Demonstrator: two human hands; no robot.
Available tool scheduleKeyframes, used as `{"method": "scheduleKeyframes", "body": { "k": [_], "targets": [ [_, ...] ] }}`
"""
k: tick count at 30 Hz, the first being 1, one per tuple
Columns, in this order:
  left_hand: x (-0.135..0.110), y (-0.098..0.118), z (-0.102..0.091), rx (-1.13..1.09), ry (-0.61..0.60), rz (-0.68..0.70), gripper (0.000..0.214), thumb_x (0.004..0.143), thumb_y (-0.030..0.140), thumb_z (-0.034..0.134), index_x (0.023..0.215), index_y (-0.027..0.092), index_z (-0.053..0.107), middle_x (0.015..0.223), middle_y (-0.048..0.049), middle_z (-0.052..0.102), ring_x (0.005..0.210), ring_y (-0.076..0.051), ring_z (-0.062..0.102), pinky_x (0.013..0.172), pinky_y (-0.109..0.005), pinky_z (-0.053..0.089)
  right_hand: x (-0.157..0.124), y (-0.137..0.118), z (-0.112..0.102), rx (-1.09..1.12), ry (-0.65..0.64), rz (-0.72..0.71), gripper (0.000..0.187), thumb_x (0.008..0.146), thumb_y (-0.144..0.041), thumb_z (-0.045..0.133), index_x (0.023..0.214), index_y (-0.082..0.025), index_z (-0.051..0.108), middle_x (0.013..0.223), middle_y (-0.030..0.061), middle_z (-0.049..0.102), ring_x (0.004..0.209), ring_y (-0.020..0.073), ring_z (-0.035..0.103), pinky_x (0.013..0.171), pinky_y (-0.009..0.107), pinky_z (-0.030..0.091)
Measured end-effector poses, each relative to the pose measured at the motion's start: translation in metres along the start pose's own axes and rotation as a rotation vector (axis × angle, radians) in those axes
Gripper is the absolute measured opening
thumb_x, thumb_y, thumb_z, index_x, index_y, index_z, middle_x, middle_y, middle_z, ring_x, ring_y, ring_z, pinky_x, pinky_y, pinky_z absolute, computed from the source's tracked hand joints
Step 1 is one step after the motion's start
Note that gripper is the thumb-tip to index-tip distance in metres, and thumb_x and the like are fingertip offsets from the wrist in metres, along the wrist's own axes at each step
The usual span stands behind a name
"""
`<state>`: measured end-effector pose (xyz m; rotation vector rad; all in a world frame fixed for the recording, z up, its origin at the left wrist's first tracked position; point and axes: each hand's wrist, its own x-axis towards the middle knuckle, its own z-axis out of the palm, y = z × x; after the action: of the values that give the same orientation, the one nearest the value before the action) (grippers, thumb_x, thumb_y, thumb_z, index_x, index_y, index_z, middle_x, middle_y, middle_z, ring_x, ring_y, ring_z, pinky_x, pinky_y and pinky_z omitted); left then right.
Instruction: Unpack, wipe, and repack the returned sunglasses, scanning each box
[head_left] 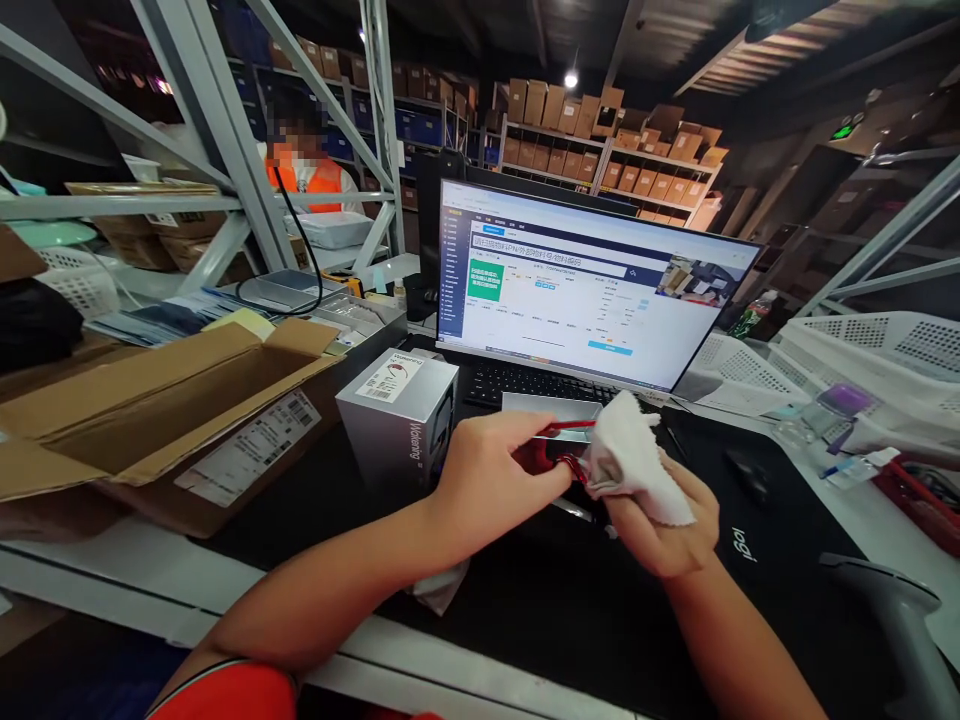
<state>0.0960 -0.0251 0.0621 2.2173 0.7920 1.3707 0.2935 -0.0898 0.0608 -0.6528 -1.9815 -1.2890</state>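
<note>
Above the desk mat, my left hand point(495, 485) pinches a glossy red object point(566, 462) between thumb and fingers; its kind is hard to make out, as the hands and cloth cover much of it. A white cloth point(626, 455) with zigzag edges lies over the right end of this object. Closed around that cloth is my right hand point(667, 525), its fingers partly hidden by it. A silver-grey printed box point(397, 420) stands upright just left of my left hand. Under my left forearm shows a pale, crumpled piece point(442, 588).
An opened brown carton point(255, 440) sits at the left. Behind the hands are a keyboard point(525, 385) and a lit monitor point(570, 290). At right lie a mouse point(746, 475), a barcode scanner point(885, 600) and white baskets point(885, 350). A person in an orange vest point(324, 182) is beyond the frame posts.
</note>
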Motion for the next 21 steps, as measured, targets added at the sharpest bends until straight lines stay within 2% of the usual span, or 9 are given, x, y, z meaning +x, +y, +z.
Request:
{"method": "scheduleKeyframes", "body": {
  "k": [2,5,8,13,18,21],
  "targets": [
    [-0.004,0.005,0.004,0.041,-0.003,0.018,0.008,0.079,0.025,0.069,0.081,0.019,0.074,0.070,0.0008,0.072,0.061,-0.013,0.062,0.060,-0.026,0.046,0.001,-0.008,0.005,-0.005,0.022,-0.003,0.024,0.074,-0.005,0.071,0.064,-0.024,0.059,0.059,-0.0038,0.063,0.063,0.0142,0.067,0.083,0.036,0.066],
    [-0.008,0.009,0.007,0.056,0.001,0.053,0.012,0.081,0.027,0.068,0.074,0.018,0.071,0.066,0.0008,0.069,0.060,-0.013,0.060,0.059,-0.026,0.045,-0.002,-0.010,0.004,0.056,0.034,-0.035,0.026,0.072,-0.005,0.069,0.060,-0.024,0.054,0.058,-0.0042,0.057,0.067,0.0139,0.065,0.086,0.035,0.065],
    [-0.009,0.009,0.005,0.021,-0.018,0.088,0.007,0.077,0.021,0.069,0.082,0.018,0.074,0.068,0.0015,0.069,0.061,-0.012,0.061,0.060,-0.025,0.046,-0.008,-0.001,-0.004,0.102,0.013,-0.057,0.029,0.067,-0.005,0.068,0.057,-0.024,0.049,0.056,-0.0057,0.052,0.067,0.0141,0.064,0.086,0.036,0.064],
    [-0.008,0.004,0.002,0.013,0.010,0.083,0.020,0.073,0.018,0.069,0.091,0.020,0.077,0.077,-0.0004,0.075,0.065,-0.015,0.066,0.063,-0.025,0.052,-0.018,0.014,-0.015,0.120,-0.073,-0.039,0.026,0.064,-0.006,0.068,0.057,-0.026,0.054,0.053,-0.0065,0.057,0.057,0.0148,0.063,0.075,0.036,0.067],
    [-0.006,-0.001,0.000,0.013,0.036,0.073,0.024,0.071,0.018,0.071,0.094,0.021,0.078,0.083,-0.0016,0.078,0.069,-0.017,0.071,0.068,-0.027,0.058,-0.031,0.022,-0.016,0.281,-0.166,0.217,0.019,0.069,-0.013,0.073,0.063,-0.029,0.065,0.061,-0.0045,0.069,0.057,0.0195,0.068,0.067,0.039,0.067],
    [-0.001,-0.004,-0.005,-0.001,0.093,0.101,0.028,0.071,0.016,0.069,0.098,0.020,0.078,0.085,-0.0016,0.079,0.071,-0.017,0.073,0.067,-0.026,0.059,-0.036,0.031,-0.020,0.388,-0.145,0.509,0.010,0.073,-0.019,0.074,0.072,-0.029,0.072,0.068,-0.0011,0.073,0.067,0.0243,0.073,0.067,0.040,0.066]
  ]
}}
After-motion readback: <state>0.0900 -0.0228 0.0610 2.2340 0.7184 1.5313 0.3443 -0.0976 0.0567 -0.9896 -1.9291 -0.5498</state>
